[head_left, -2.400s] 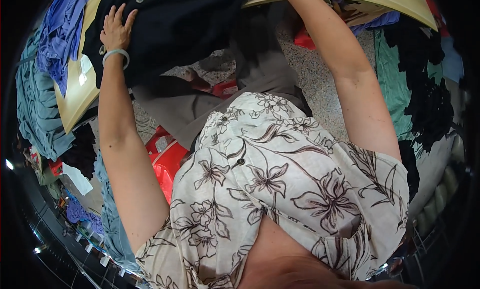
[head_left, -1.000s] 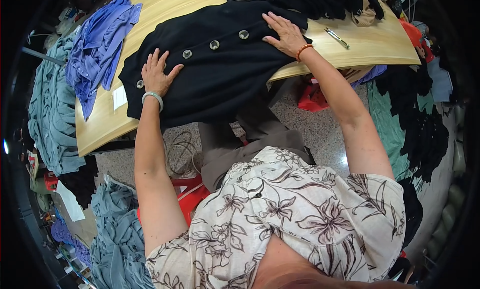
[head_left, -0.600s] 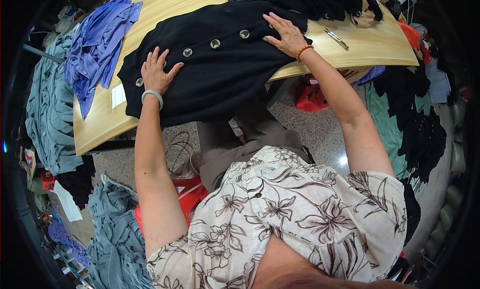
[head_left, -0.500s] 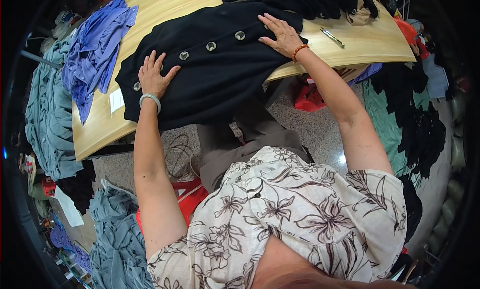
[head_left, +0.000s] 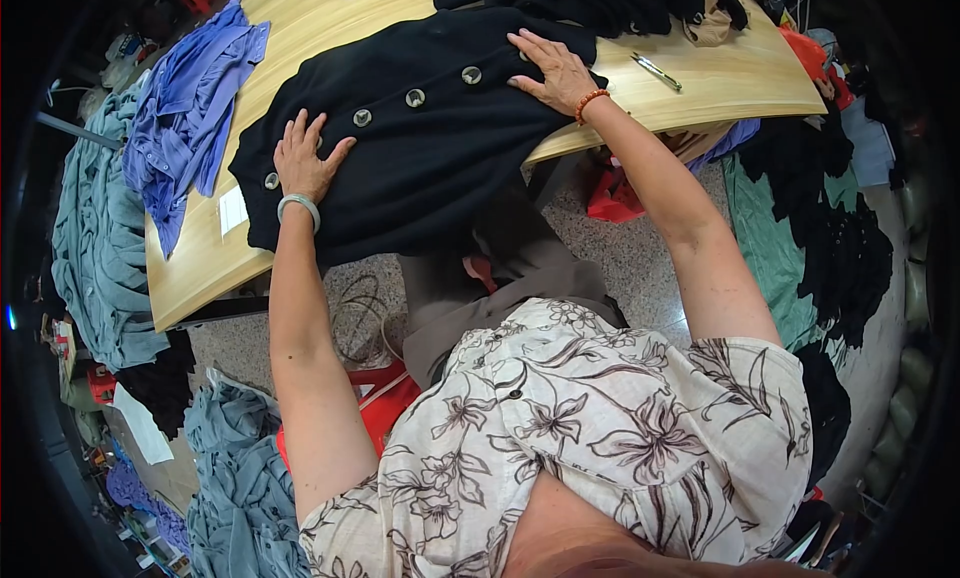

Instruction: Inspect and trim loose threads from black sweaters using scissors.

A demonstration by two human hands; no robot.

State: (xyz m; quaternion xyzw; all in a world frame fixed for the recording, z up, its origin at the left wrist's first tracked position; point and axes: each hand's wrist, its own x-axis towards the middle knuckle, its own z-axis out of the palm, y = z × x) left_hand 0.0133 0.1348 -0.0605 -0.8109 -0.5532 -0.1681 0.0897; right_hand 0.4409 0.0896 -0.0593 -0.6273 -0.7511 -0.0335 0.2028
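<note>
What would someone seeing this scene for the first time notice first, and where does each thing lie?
A black buttoned garment spreads across the middle of the wooden table, its lower edge hanging over the near side. The left hand and right hand press flat on it, fingers spread. A blue-purple shirt lies at the table's left end.

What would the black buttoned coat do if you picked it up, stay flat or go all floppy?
Probably floppy: the black garment already droops over the edge of the wooden table where nothing holds it up. It looks thick, so it may feel fairly heavy for cloth. It likely won't slide off easily, since the left hand and right hand lie flat on it.
</note>
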